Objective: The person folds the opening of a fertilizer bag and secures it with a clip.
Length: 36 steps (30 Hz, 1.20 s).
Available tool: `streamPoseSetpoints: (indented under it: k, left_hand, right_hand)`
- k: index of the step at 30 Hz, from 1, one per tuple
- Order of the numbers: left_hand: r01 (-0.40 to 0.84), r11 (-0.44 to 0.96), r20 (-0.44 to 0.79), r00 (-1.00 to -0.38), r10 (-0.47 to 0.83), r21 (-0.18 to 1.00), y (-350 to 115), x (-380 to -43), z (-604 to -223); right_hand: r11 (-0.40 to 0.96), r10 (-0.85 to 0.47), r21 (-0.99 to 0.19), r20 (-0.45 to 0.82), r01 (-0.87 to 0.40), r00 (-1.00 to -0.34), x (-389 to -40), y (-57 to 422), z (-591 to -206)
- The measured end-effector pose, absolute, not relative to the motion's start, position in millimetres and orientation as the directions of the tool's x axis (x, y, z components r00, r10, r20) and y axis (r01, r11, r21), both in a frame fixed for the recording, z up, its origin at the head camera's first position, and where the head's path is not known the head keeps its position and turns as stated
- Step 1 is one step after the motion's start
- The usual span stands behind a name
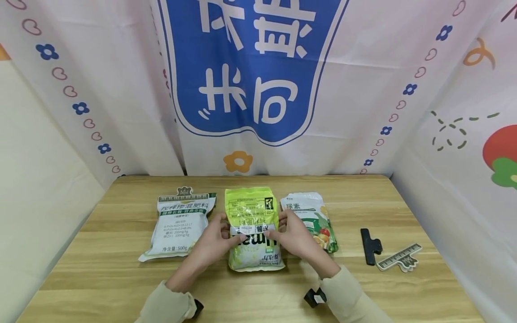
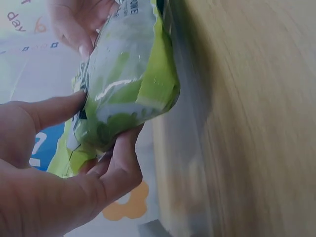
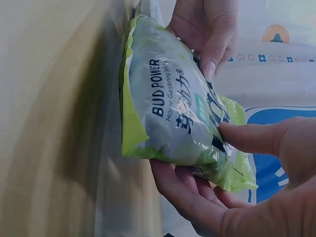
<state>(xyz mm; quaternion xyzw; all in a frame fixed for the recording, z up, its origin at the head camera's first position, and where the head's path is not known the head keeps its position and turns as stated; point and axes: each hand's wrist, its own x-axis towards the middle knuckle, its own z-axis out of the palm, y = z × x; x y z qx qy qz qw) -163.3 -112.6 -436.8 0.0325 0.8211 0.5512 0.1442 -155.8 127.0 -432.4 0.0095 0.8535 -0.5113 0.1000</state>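
A yellow-green and clear bag of organic fertilizer [image 1: 253, 213] is at the middle of the table, its printing upside down in the head view. My left hand [image 1: 216, 237] grips its left side, thumb on the front and fingers curled behind the edge. On the opposite side my right hand [image 1: 294, 233] holds it the same way. Both wrist views show the fertilizer bag [image 2: 121, 74] plump between thumb and fingers, and "BUD POWER" is readable in the right wrist view. Its lower end appears slightly off the wood.
A white fertilizer bag [image 1: 179, 229] with a piano-keyboard clip [image 1: 183, 196] on its top edge lies to the left. A white and green urea bag [image 1: 311, 220] lies to the right. Farther right are a black clip [image 1: 370, 246] and another keyboard clip [image 1: 400, 258].
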Motion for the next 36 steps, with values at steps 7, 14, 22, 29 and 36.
streamPoseSetpoints:
  k: [7, 14, 22, 29, 36]
  left_hand:
    - [-0.078, 0.407, -0.183, -0.957, 0.225, 0.910, -113.5, -158.7, -433.9]
    - [-0.021, 0.437, -0.142, -0.959, 0.246, 0.899, -113.8, -153.9, -428.1]
    - [-0.006, 0.455, -0.152, -0.947, 0.283, 0.890, -117.2, -151.3, -424.6]
    - [0.023, 0.450, -0.129, -0.943, 0.305, 0.893, -117.4, -150.1, -426.3]
    - [0.045, 0.453, -0.114, -0.942, 0.317, 0.891, -117.9, -143.5, -424.9]
  right_hand:
    - [0.457, -0.078, -0.880, -0.180, 0.126, -0.981, -144.7, 129.6, -431.3]
    - [0.396, -0.077, -0.910, -0.166, 0.123, -0.983, -135.7, 134.4, -430.5]
    - [0.435, -0.114, -0.897, -0.139, 0.077, -0.984, -130.8, 142.4, -432.2]
    - [0.464, -0.155, -0.886, -0.110, 0.026, -0.982, -127.6, 147.5, -429.8]
    - [0.492, -0.168, -0.871, -0.101, 0.005, -0.981, -124.5, 149.7, -429.3]
